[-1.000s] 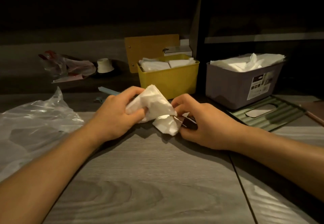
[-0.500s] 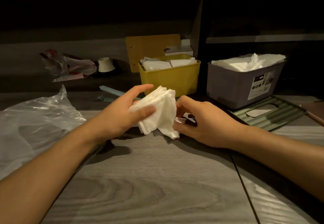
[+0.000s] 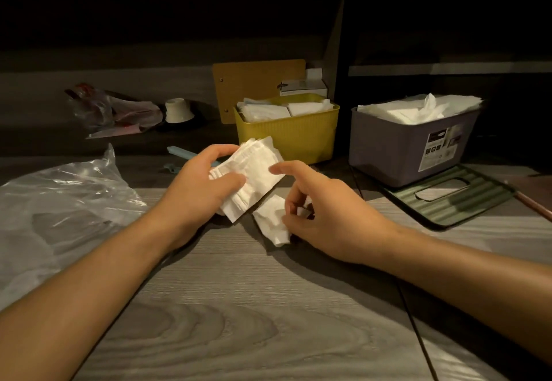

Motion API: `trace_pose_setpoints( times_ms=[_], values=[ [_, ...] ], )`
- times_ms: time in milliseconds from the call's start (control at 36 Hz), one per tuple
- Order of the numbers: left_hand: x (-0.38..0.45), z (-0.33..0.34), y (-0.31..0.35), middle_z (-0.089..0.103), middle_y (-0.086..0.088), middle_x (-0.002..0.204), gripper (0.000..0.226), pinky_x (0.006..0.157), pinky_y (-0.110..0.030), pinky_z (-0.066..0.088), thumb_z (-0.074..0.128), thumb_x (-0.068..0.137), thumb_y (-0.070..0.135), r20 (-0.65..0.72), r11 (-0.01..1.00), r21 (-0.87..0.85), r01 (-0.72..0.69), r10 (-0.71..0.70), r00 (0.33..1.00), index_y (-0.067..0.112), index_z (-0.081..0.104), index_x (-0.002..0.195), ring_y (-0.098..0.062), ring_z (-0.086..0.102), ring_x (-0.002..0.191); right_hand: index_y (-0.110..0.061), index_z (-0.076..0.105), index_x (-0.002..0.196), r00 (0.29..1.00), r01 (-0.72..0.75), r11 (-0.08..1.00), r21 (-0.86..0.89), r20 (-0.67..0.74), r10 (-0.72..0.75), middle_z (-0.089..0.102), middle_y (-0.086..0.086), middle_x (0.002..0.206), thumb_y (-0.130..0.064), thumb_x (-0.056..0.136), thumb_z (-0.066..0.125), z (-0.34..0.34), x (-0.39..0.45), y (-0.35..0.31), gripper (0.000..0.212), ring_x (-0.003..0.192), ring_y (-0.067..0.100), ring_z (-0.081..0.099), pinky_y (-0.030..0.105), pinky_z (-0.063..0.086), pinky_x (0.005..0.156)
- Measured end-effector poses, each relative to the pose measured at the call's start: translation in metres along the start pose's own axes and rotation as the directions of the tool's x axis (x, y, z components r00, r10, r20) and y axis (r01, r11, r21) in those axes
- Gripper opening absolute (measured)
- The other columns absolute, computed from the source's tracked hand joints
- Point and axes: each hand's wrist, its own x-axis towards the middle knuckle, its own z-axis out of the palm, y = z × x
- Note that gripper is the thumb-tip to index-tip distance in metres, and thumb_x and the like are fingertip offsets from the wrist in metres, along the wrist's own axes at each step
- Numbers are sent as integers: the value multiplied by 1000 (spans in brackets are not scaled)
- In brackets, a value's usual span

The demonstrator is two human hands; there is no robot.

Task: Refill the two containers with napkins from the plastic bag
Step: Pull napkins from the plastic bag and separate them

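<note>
You are between the bag and the bins: a stack of napkins (image 3: 249, 174) is out and in your left hand (image 3: 197, 189), not yet placed, so the step in hand looks like squaring it up before it goes in. The left hand grips the stack with the thumb pressed across its near face and the fingers curled behind the far edge, so the stack stands tilted, its top corner leaning away from you toward the yellow bin (image 3: 288, 133). Your right hand (image 3: 322, 216), just beside the left, has its index finger stretched out and touching the stack's right edge, while the other fingers curl and pinch a loose crumpled napkin (image 3: 271, 225) down against the table (image 3: 239, 321). Both bins lie beyond your hands: the yellow one straight ahead of the left, the grey bin (image 3: 409, 147) ahead of the right, with its green lid (image 3: 448, 198) lying flat beside it. Both already look full to the rim, the grey one heaped, so the next move probably calls for choosing whichever has room and sliding the stack in flat without ruffling the top sheets. The bag (image 3: 59, 201) lies slack, well left of your left forearm; whether more napkins remain inside cannot be told.
</note>
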Motion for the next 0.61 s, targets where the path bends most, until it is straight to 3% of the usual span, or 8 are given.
trace_pose_setpoints(
  times_ms=[83, 167, 250, 333, 389, 472, 528, 611],
  values=[
    [0, 0, 1, 68, 4, 104, 45, 63, -27, 60, 63, 95, 8, -6, 1000, -13, 8, -8, 1000, 31, 57, 133, -7, 72, 77, -38, 45, 139, 999, 49, 995, 85, -1, -49, 62, -12, 92, -16, 95, 65, 0, -3, -1, 53, 90, 0, 57, 15, 48, 79],
    [0, 0, 1, 68, 5, 104, 43, 62, -26, 61, 62, 96, 8, -5, 999, -34, 15, -15, 1000, 32, 57, 130, -6, 72, 77, -36, 52, 135, 999, 29, 997, 74, -48, -26, 62, -18, 98, -34, 96, 62, -1, -2, -3, 41, 90, -2, 56, 16, 45, 74],
    [-1, 0, 1, 68, 5, 104, 43, 65, -29, 61, 61, 96, 7, -6, 1000, -31, 7, -7, 1000, 33, 56, 130, -6, 72, 78, -35, 46, 143, 1000, -20, 999, -46, 0, 20, 58, -19, 117, -60, 90, 59, -1, -1, -9, 61, 99, -4, 51, 15, 41, 81],
    [-1, 1, 0, 67, 6, 105, 45, 70, -34, 61, 62, 95, 9, -3, 1000, -13, 2, -2, 1000, 32, 56, 133, -11, 72, 81, -31, 36, 151, 995, -29, 980, -195, 88, 47, 50, -10, 135, -69, 84, 60, 4, -1, -17, 80, 125, 8, 42, 29, 42, 103],
    [0, 1, 0, 66, 6, 108, 46, 72, -36, 62, 62, 95, 10, 8, 1000, -10, 5, -5, 1000, 32, 55, 134, -14, 71, 85, -31, 34, 152, 992, -44, 975, -218, 108, 69, 49, -8, 134, -63, 86, 63, 5, 0, -21, 78, 127, 13, 39, 34, 40, 106],
    [0, 1, -1, 66, 4, 111, 47, 71, -36, 62, 63, 95, 10, 19, 1000, 0, -4, 4, 1000, 32, 55, 135, -16, 70, 90, -36, 42, 145, 985, -71, 986, -150, 143, 92, 50, -16, 109, -46, 90, 66, 3, 1, -20, 61, 116, 11, 40, 36, 40, 105],
    [0, 0, -2, 66, 4, 112, 46, 71, -36, 62, 63, 95, 10, 30, 1000, -8, -8, 8, 1000, 32, 56, 134, -17, 70, 92, -40, 51, 137, 989, -59, 995, -75, 132, 69, 48, -17, 103, -36, 90, 68, 2, 0, -17, 50, 110, 6, 40, 31, 44, 98],
    [0, 0, -2, 68, 4, 111, 45, 75, -39, 62, 62, 95, 9, 37, 1000, -19, -10, 11, 999, 31, 57, 133, -16, 71, 93, -34, 66, 110, 994, 64, 995, -78, 94, -56, 56, -18, 104, -26, 90, 69, 6, 1, -13, 22, 105, 0, 43, 19, 43, 85]
  ],
)
